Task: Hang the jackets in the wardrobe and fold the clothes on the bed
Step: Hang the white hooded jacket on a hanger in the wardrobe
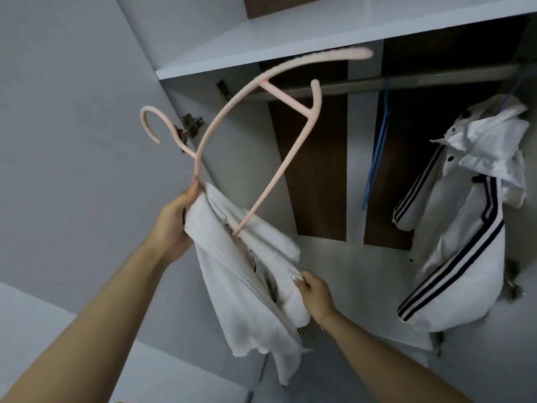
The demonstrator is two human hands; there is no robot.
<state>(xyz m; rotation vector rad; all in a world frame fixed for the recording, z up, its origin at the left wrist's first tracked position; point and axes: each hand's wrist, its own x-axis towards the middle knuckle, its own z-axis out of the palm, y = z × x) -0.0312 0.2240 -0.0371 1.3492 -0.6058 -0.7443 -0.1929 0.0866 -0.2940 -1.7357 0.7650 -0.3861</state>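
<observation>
Head view: left hand (174, 219) gripping the neck of a pink hanger (263, 146) together with the collar end of a white jacket (241, 286), raised before the open wardrobe (290, 33). 1 hanger arm tucked inside the jacket, the other (blurred at its tip) sticking up toward the rail (421, 81). Right hand (315, 295) lower down, pinching a fold of the same jacket. On the rail to the right: 1 blue hanger (377, 149), bare, and 1 white jacket with dark stripes (465, 228), already hung.
</observation>
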